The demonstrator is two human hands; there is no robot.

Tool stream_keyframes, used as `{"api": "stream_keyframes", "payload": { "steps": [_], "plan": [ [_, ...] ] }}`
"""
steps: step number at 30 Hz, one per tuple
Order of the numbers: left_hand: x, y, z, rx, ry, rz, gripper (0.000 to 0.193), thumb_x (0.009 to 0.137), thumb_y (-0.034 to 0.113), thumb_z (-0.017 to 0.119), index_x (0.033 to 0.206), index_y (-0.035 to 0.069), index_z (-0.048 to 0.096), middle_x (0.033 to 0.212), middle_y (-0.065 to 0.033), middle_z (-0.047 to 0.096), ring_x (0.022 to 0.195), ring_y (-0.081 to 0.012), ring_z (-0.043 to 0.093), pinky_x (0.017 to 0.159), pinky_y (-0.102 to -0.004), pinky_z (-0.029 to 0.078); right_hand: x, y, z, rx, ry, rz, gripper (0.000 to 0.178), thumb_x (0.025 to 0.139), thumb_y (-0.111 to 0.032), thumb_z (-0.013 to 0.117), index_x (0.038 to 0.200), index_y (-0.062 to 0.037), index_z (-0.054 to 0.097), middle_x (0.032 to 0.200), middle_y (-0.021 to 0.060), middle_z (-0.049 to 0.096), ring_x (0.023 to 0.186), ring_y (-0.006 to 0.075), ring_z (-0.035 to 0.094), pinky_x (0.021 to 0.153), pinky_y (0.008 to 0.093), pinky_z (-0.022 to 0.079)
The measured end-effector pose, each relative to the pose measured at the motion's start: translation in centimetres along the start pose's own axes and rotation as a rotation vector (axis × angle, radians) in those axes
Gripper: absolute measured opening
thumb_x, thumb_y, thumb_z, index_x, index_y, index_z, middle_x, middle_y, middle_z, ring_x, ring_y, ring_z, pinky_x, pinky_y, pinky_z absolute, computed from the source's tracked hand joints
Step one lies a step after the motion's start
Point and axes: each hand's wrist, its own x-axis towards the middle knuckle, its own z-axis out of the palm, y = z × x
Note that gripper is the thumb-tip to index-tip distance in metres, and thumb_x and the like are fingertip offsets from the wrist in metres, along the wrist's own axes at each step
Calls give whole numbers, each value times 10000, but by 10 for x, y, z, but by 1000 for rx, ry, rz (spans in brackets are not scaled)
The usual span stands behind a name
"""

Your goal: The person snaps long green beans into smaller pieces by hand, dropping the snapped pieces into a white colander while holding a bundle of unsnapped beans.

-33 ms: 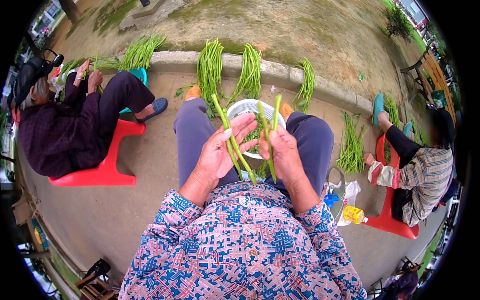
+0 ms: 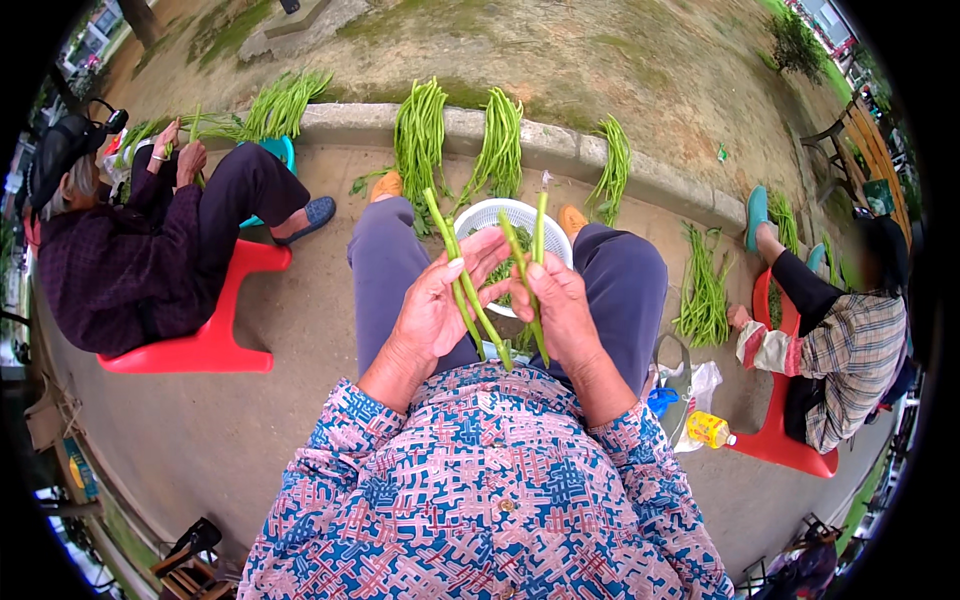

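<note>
"Head view: what did the surfaces look like?"

"The person's shirt (image 2: 490, 480) was soft printed cloth in blue, pink and white, and the trousers (image 2: 385, 260) were plain purple-grey. The basket (image 2: 490, 207) between the knees was round and white, with a slatted wall. The ground (image 2: 310, 420) looked hard and smooth, and the kerb (image 2: 545, 143) rough and pale."

"And the stems, and the grip on them?"

"The left hand (image 2: 440, 295) had its thumb pressed on at least two green stems (image 2: 484, 315), its other fingers loosely spread. The right hand (image 2: 560, 305) pinched a couple of shorter stems (image 2: 540, 228) between thumb and fingers. All were slim, smooth and bright green, tilted or nearly upright, above the lap and the near side of the basket."

"What lay around, and what got in the way?"

"Both hands and their stems hid part of the basket, where loose greens (image 2: 508, 268) showed. Two long bundles (image 2: 419, 135) draped over the kerb beyond it. A looser pile (image 2: 704, 290) lay to the right, and nearer, a yellow bottle (image 2: 708, 429) touched a crumpled plastic bag (image 2: 703, 385). Co-workers sat on either side, on a red stool (image 2: 220, 320) and a red seat (image 2: 800, 458)."
</note>
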Motion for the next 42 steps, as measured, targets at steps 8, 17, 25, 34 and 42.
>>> {"api": "stream_keyframes", "payload": {
  "steps": [8, 17, 25, 34, 42],
  "plan": [
    [-5, -5, 9, 134, 22, -18, 547, 900, 221, 444, 1376, -26, 337, 1409, -128, 380, 1274, -228, 392, 1078, -359, 287, 3, 18, 24, -272, 17, -94, 199, 852, -73, 627, 1040, -13, 607, 925, 10, 623, 838, 74, 556, 771, 236, 467],
    [-1, -3, 4, 123, 16, -33, 545, 919, 273, 445, 1375, -5, 338, 1394, -148, 389, 1278, -260, 385, 1012, -432, 369, 12, 9, 8, 101, 83, 140, 160, 859, -121, 629, 992, -34, 615, 683, -61, 530, 501, 24, 396, 482, 157, 354],
    [-2, 1, -5, 208, 181, -64, 476, 919, 236, 475, 1311, -26, 413, 1332, -155, 460, 1202, -247, 474, 932, -438, 451, 25, -18, -27, 517, 198, 67, 174, 896, -229, 585, 880, -61, 543, 704, -8, 490, 546, 80, 439, 532, 275, 420],
    [-3, 1, -6, 282, 252, -61, 262, 900, 101, 496, 1113, -32, 573, 977, -117, 622, 669, -104, 550, 531, -220, 439, 22, -29, -44, 774, -7, -16, 184, 915, -232, 543, 875, -52, 537, 686, -7, 412, 577, 117, 355, 537, 270, 317],
    [-3, 4, -21, 287, 246, -22, 257, 892, 130, 542, 1097, -22, 576, 948, -91, 619, 646, -73, 518, 512, -204, 404, 25, -49, -56, 877, 71, -106, 172, 923, -219, 533, 852, -64, 554, 675, -18, 404, 548, 104, 338, 544, 268, 323]
  ]
}}
